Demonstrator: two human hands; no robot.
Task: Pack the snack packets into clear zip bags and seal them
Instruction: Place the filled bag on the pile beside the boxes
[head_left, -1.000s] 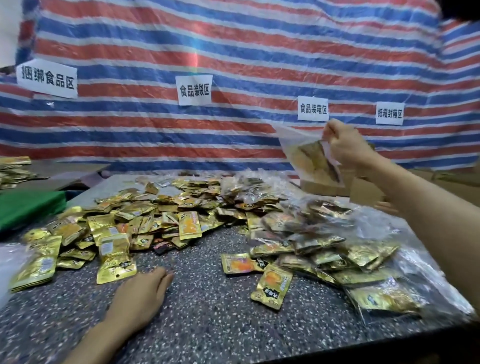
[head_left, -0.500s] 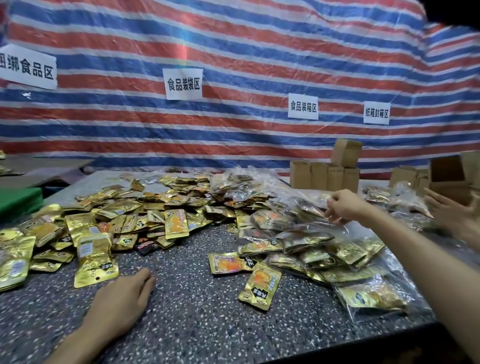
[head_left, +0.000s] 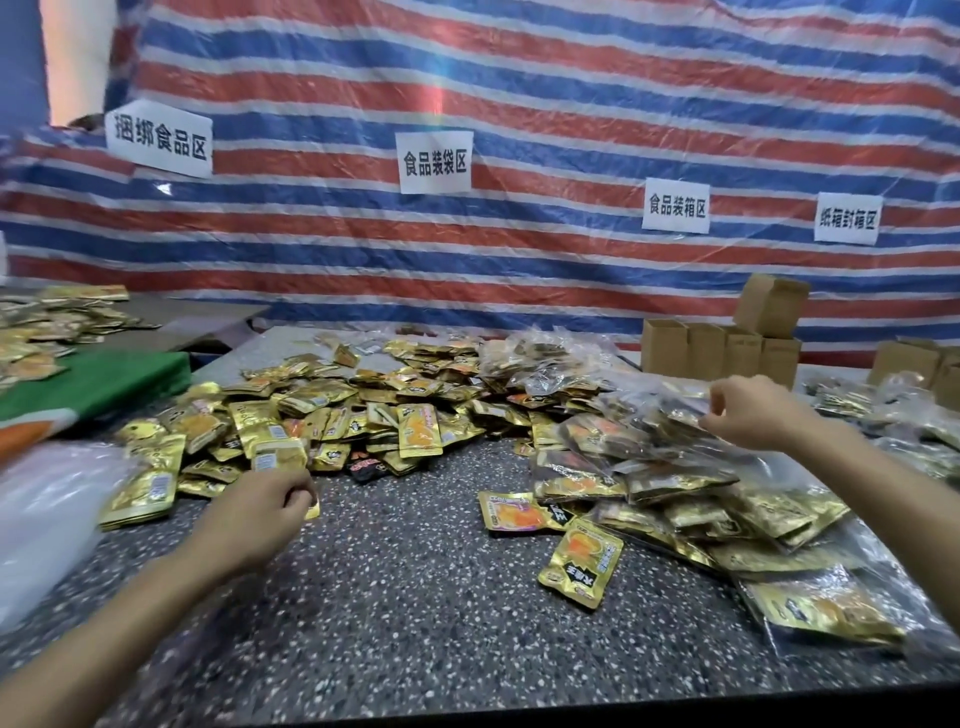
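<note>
Loose gold snack packets (head_left: 415, 431) lie heaped across the back and left of the speckled table (head_left: 415, 597). My left hand (head_left: 260, 512) is at the pile's near edge with its fingers curled round a gold packet (head_left: 313, 513), of which only a corner shows. On the right lies a pile of clear zip bags (head_left: 649, 467) filled with packets. My right hand (head_left: 748, 410) is on top of that pile, and its fingers pinch the edge of the topmost clear bag (head_left: 675, 410). Two single packets (head_left: 582, 564) lie in front of the bags.
Small cardboard boxes (head_left: 717, 353) stand at the back right, with more (head_left: 914, 364) further right. A green board (head_left: 88, 384) and a white plastic heap (head_left: 47, 519) sit at the left. A striped tarp (head_left: 519, 104) with paper signs closes off the back.
My right hand brought a filled clear bag down from the air onto the bag pile. My left hand moved forward from the bare table to the loose packets and curled round one.
</note>
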